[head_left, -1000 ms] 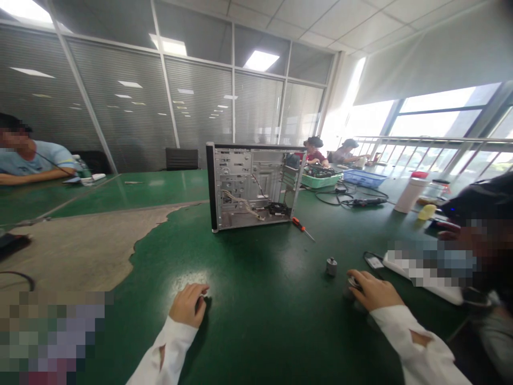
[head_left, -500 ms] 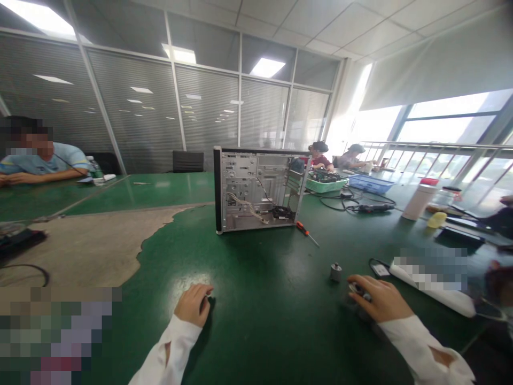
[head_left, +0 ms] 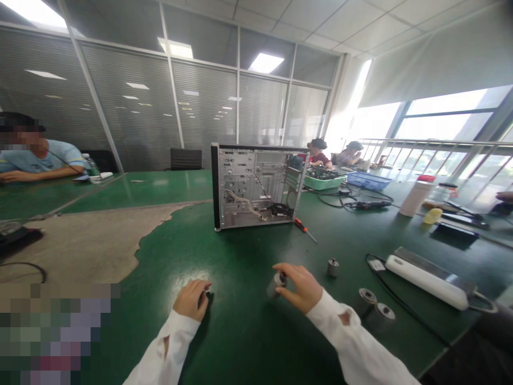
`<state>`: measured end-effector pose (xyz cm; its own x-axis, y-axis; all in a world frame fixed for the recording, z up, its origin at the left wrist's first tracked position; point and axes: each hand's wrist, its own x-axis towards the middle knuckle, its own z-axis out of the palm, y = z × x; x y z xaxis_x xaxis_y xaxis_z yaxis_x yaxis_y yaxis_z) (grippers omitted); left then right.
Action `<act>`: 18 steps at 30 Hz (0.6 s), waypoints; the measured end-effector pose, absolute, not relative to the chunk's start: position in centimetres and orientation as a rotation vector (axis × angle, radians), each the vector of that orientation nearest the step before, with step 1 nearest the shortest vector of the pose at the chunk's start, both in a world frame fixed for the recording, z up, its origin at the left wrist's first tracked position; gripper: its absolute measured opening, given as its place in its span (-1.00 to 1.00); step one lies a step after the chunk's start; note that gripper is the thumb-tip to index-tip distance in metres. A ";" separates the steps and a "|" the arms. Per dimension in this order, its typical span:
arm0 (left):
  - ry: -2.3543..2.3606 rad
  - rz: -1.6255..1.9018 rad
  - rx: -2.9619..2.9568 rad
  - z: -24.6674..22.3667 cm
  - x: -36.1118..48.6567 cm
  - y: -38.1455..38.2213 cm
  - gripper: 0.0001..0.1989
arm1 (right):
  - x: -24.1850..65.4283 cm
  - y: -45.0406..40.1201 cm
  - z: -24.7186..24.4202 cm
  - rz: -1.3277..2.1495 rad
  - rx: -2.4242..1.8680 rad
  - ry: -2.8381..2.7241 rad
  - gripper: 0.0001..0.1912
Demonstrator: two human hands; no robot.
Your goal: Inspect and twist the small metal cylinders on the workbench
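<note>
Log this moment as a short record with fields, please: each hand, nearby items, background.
Right hand: pinches a small metal cylinder
Left hand: rests curled on the green tabletop
Nearby: upright metal cylinder; two wider metal cylinders; white power strip
Background: upright open computer case; orange-handled screwdriver beside it; seated co-worker at far left

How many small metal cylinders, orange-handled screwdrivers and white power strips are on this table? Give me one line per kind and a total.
Small metal cylinders: 4, one of them held in the right hand
Orange-handled screwdrivers: 1
White power strips: 1
Total: 6
</note>
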<state>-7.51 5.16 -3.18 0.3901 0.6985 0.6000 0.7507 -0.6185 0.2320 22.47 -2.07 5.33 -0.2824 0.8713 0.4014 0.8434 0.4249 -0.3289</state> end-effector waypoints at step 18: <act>-1.320 -1.218 -2.503 -1.1 -6.1 3.6 -0.56 | 12.6 5.6 -2.4 0.611 -0.956 -1.740 -0.52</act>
